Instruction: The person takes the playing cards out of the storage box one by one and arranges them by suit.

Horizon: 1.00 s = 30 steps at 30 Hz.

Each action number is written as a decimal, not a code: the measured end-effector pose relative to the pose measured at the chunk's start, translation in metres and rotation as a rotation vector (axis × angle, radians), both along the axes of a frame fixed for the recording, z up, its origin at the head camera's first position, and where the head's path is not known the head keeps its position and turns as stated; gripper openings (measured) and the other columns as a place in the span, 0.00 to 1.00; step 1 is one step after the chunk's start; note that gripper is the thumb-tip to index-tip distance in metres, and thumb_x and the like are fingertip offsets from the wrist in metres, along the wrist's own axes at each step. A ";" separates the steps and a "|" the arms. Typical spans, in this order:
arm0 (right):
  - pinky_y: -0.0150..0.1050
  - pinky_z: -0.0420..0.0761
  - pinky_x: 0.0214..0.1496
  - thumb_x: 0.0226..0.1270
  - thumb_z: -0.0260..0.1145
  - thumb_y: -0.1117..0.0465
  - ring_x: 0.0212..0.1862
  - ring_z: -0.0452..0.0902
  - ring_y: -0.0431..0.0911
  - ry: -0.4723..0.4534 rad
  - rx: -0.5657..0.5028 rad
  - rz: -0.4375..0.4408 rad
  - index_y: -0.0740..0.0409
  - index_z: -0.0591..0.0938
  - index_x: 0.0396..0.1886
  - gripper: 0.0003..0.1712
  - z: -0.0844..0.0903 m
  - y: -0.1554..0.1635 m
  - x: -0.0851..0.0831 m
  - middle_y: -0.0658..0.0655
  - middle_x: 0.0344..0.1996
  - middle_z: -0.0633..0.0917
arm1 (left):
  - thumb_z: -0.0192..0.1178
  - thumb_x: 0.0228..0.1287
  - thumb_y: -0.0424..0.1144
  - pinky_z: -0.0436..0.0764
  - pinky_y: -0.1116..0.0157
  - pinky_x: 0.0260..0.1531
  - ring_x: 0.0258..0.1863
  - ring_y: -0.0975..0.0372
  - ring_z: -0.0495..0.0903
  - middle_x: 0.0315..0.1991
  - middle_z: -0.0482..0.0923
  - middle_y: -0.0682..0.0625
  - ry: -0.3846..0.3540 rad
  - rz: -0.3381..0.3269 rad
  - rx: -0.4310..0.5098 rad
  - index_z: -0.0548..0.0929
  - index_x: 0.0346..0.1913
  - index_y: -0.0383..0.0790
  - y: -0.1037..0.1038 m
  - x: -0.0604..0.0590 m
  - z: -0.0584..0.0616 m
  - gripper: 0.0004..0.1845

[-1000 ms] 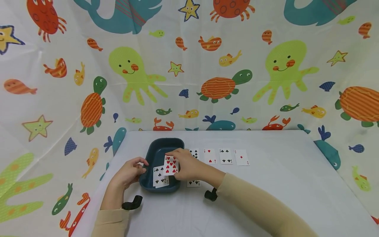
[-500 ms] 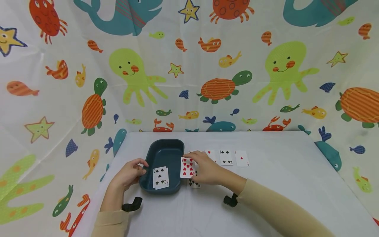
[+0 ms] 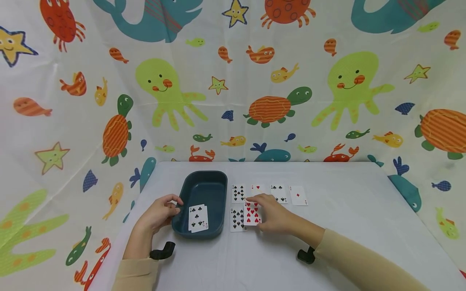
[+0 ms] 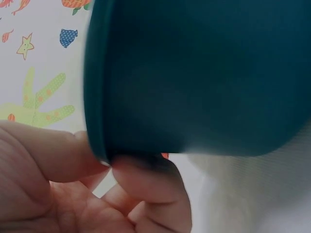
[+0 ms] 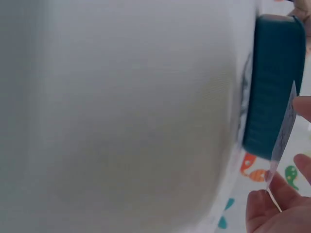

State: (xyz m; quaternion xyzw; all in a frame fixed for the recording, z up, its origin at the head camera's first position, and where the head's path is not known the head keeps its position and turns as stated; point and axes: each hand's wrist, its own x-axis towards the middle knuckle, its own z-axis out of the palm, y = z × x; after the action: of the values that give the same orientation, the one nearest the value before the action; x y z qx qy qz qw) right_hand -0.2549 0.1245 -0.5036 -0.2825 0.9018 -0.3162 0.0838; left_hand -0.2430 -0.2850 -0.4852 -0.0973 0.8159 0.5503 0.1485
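My right hand (image 3: 278,216) pinches a red hearts playing card (image 3: 252,214) by its edges, face up, overlapping the right side of a black spades card (image 3: 236,220). In the right wrist view the hearts card (image 5: 284,133) appears edge-on between thumb and fingers. A dark teal plastic tray (image 3: 223,206) lies left of it. My left hand (image 3: 160,212) pinches that tray's left rim between thumb and fingers, as the left wrist view of the tray (image 4: 194,77) also shows. Inside, toward the near end, are overlapping cards with a clubs card (image 3: 198,218) on top.
Behind my right hand runs a row of face-up cards: a black card (image 3: 238,194), a partly covered hearts card (image 3: 257,188), a clubs card (image 3: 279,193) and an ace of diamonds (image 3: 298,195). A sea-animal curtain (image 3: 240,72) hangs behind the white table (image 3: 349,218).
My right hand has carried the hearts card from over the tray rightward, past the tray's rim, to beside the spades card. My left hand has stayed at the tray's rim.
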 end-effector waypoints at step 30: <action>0.57 0.77 0.73 0.53 0.82 0.65 0.76 0.67 0.56 -0.061 0.041 -0.091 0.46 0.77 0.75 0.47 -0.004 0.012 -0.007 0.51 0.74 0.79 | 0.57 0.76 0.29 0.79 0.63 0.32 0.33 0.55 0.75 0.29 0.70 0.50 -0.005 -0.011 0.020 0.78 0.60 0.33 -0.002 -0.004 0.001 0.14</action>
State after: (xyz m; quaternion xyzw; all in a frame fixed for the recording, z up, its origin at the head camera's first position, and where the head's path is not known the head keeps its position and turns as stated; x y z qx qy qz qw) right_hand -0.2621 0.1367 -0.5073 -0.2296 0.9169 -0.3098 0.1027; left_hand -0.2467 -0.2872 -0.4839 -0.0929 0.8105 0.5573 0.1547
